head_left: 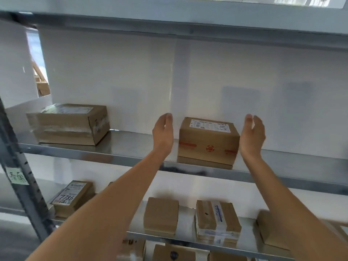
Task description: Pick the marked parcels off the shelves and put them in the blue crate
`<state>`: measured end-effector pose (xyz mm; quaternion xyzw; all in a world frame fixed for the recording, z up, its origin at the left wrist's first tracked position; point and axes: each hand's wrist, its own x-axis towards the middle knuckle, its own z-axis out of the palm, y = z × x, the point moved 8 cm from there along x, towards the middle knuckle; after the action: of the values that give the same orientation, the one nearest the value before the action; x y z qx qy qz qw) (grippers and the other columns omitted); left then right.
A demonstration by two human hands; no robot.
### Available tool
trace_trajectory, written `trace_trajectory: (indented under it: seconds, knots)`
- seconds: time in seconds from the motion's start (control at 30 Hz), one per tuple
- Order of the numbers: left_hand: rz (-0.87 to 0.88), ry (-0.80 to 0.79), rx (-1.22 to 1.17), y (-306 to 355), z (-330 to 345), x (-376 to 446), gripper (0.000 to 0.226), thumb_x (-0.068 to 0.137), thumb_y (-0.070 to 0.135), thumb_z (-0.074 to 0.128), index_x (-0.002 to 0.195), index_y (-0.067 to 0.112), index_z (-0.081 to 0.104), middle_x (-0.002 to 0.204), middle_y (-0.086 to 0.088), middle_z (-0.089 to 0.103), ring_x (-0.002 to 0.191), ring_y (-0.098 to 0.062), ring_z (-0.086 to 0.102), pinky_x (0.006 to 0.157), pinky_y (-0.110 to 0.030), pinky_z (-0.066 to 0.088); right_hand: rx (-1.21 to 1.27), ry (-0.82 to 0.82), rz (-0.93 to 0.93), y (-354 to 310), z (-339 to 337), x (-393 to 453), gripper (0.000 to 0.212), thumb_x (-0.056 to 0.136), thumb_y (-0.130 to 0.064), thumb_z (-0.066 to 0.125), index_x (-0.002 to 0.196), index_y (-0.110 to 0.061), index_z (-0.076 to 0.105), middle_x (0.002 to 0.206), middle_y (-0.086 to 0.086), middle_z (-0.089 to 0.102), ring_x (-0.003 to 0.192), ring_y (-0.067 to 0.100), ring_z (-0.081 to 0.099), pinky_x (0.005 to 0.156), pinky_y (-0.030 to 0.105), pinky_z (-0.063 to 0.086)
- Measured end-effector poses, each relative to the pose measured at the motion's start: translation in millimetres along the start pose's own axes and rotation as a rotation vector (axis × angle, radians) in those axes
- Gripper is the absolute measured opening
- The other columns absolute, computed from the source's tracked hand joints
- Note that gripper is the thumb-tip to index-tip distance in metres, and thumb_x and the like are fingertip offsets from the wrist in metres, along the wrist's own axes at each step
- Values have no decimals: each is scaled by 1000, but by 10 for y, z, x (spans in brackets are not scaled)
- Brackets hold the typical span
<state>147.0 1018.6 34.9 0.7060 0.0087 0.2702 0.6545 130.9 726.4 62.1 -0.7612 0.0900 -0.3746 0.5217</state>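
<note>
Brown cardboard parcel (pixel 208 141) (white label, red tape band) sits between left hand (pixel 163 133) and right hand (pixel 252 135), fingers spread wide, untouching.

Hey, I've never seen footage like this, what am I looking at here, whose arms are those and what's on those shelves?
There is no machine: this is one picture from a camera worn on a person's head, looking forward and down. The two bare arms are that person's own. The left hand and right hand are open, one on each side of a cardboard parcel with a white label, not yet gripping it. It stands on a metal shelf. A larger taped box sits further left. More parcels lie on the shelf below, one marked 7786. Nothing is held.
</note>
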Motion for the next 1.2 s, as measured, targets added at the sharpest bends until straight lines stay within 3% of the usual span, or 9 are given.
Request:
trace_trajectory:
  seconds: [0.07, 0.2, 0.33, 0.43, 0.57, 0.77, 0.9, 1.03, 1.2]
  knots:
    - [172, 116, 39, 278, -503, 167, 33, 101, 32, 41, 122, 17, 61, 108, 15, 59, 89, 15, 53, 75, 3, 36, 29, 90, -124, -385, -53, 73, 56, 104, -42, 32, 147, -8, 40, 153, 8, 41, 142, 22, 33, 108, 21, 19]
    - [333, 294, 238, 587, -1628, 594, 30, 99, 24, 40, 118, 15, 61, 112, 2, 60, 97, -5, 53, 82, -13, 40, 81, -10, -338, -1218, 485, -212, 51, 104, -38, 33, 148, -12, 38, 152, 3, 40, 141, 15, 33, 107, 16, 18]
    - [298, 481, 422, 411, -2785, 882, 38, 97, 29, 38, 128, 13, 54, 131, -7, 51, 121, -20, 46, 96, -23, 32, 68, -223, -492, -1720, 1401, -958, 50, 104, -40, 34, 148, -17, 37, 154, 1, 38, 141, 14, 34, 110, 20, 21]
    - [226, 549, 562, 175, -3466, 1034, 44, 96, 33, 38, 133, 12, 49, 140, -9, 45, 130, -26, 38, 107, -39, 32, 92, -381, -410, -1779, 2168, -1496, 47, 105, -35, 37, 148, -14, 39, 154, 3, 39, 141, 16, 34, 117, 26, 23]
    - [81, 464, 534, -238, -3961, 1254, 55, 98, 37, 38, 145, 8, 36, 149, -15, 38, 136, -32, 34, 113, -45, 27, 162, -554, -83, -1614, 3089, -2110, 54, 104, -39, 38, 149, -9, 37, 156, 8, 36, 143, 21, 33, 119, 31, 22]
    - [-314, 138, 146, -824, -3940, 1442, 72, 96, 63, 29, 149, 13, 28, 147, -13, 41, 132, -35, 41, 111, -53, 31, 312, -606, 321, -1368, 3675, -2562, 64, 102, -55, 25, 154, -17, 28, 160, 2, 28, 147, 22, 26, 122, 42, 18]
    - [-371, 140, 21, -917, -3969, 1432, 60, 94, 55, 44, 141, 17, 45, 137, -10, 53, 124, -31, 49, 109, -49, 37, 403, -647, 403, -1357, 3834, -2671, 68, 99, -63, 21, 152, -23, 34, 155, 2, 39, 142, 22, 37, 119, 45, 27]
    - [-383, 135, -51, -887, -3976, 1381, 52, 92, 53, 50, 134, 22, 54, 129, -5, 59, 117, -28, 54, 107, -44, 41, 459, -698, 428, -1388, 3905, -2785, 63, 98, -64, 23, 141, -26, 49, 137, 5, 56, 123, 23, 54, 111, 46, 40]
    - [-171, 116, -40, -737, -3993, 1185, 38, 99, 44, 42, 125, 21, 59, 121, -3, 61, 110, -20, 54, 102, -35, 41, 495, -536, 329, -1373, 3711, -2834, 59, 98, -63, 29, 145, -30, 44, 144, -2, 50, 130, 17, 47, 115, 39, 36]
